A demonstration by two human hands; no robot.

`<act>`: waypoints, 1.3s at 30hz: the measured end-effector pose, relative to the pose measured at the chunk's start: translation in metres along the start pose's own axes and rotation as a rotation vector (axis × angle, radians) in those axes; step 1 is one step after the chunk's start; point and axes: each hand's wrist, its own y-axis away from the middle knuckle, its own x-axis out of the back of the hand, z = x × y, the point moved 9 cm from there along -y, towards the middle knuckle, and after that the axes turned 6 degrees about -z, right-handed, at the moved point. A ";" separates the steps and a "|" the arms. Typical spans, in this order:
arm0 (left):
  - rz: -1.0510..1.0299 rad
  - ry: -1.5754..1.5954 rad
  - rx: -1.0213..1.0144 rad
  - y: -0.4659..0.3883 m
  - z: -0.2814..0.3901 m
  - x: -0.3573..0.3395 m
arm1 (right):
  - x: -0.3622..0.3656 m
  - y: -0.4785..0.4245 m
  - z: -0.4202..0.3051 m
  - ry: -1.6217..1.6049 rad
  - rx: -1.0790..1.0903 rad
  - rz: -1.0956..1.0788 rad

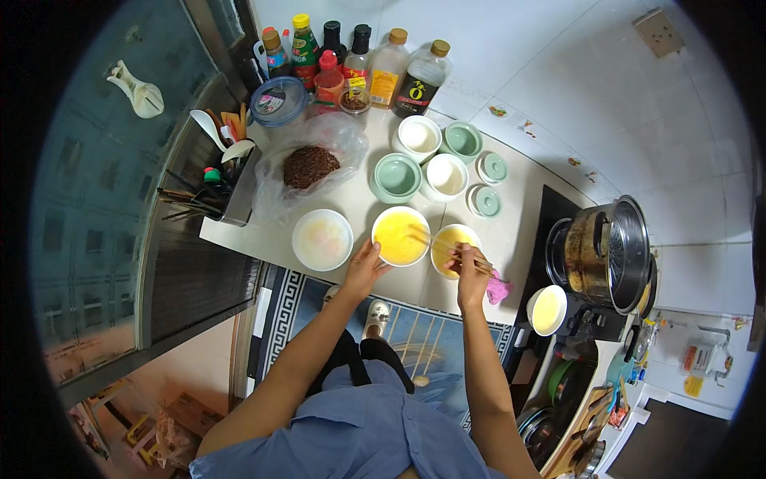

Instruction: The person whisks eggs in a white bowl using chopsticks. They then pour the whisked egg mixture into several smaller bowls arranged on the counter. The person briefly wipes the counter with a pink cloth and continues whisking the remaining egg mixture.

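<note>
My left hand (363, 269) grips the rim and side of a white bowl (383, 258) of beaten egg (395, 236). In my right hand (471, 276) is a pair of wooden chopsticks (446, 246), their blurred tips over or in that egg. Under the right hand stands a second white bowl (438, 270) of yellow egg liquid, partly hidden by the fingers. On the left sits a third white bowl (297, 254) with a pale, cloudy liquid and faint orange patches. A pink cloth (498, 290) lies beside my right wrist.
Several white and green ceramic jars (397, 178) stand behind the bowls, beside two small lids (488, 202). Bottles (386, 72), a plastic bag of dark brown granules (311, 167) and a utensil holder (244, 197) are farther left. Right: a cooktop (553, 209), steamer pot (589, 251) and another bowl (546, 310).
</note>
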 end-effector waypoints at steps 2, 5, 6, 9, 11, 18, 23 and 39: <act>0.075 -0.040 0.023 0.010 -0.003 0.010 | 0.000 -0.001 0.013 -0.002 -0.056 -0.023; 0.170 -0.077 0.086 0.032 -0.005 0.044 | 0.001 0.003 0.004 -0.085 0.013 0.057; 0.207 -0.088 0.105 0.047 0.001 0.056 | 0.000 0.007 -0.005 -0.028 0.036 0.076; 0.321 -0.064 0.072 0.075 0.036 0.089 | -0.010 0.011 -0.002 -0.002 -0.024 -0.053; 0.324 -0.036 0.009 0.084 0.058 0.098 | 0.001 0.011 -0.011 -0.025 0.079 0.096; 0.089 0.093 0.023 0.063 0.081 0.114 | -0.007 0.010 0.006 -0.025 -0.027 -0.008; 0.072 0.196 0.068 0.052 0.071 0.123 | 0.000 0.011 0.016 -0.044 -0.022 0.062; -0.031 0.081 0.101 0.058 0.095 0.071 | -0.011 0.017 0.005 -0.008 0.024 0.035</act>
